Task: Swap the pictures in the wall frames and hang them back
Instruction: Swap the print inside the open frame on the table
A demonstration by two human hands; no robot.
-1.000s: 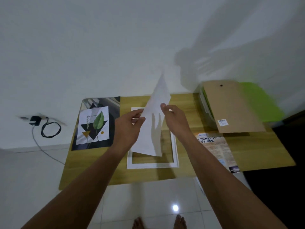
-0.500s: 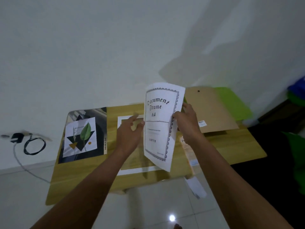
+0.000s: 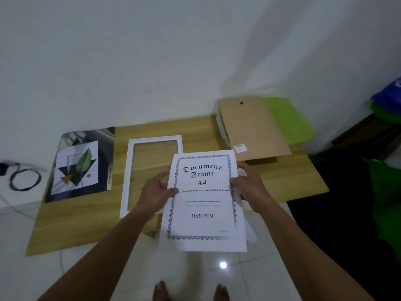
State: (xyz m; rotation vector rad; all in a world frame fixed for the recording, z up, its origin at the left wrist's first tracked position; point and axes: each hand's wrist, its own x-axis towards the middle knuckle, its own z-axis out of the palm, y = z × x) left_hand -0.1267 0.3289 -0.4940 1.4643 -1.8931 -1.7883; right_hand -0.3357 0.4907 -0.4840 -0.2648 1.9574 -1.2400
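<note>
A white "Document Frame A4" sheet [image 3: 205,205] faces me above the table's front edge, printed side up. My left hand [image 3: 157,193] pinches its left edge and my right hand [image 3: 249,185] grips its right edge. An empty white picture frame [image 3: 152,140] lies flat on the wooden table [image 3: 76,224], left of the sheet. A leaf picture [image 3: 80,166] on a dark backing lies at the table's left end. A brown backing board [image 3: 253,129] rests at the back right.
A green thing [image 3: 288,118] sticks out from under the backing board. A black cable coil [image 3: 23,179] lies on the floor at left. White wall behind the table. Dark floor and green and blue objects [image 3: 386,187] at right. Bare feet show below.
The sheet has turned from edge-on to facing me and moved right and down, off the frame. Both hands went with it, and my view shifted left.
</note>
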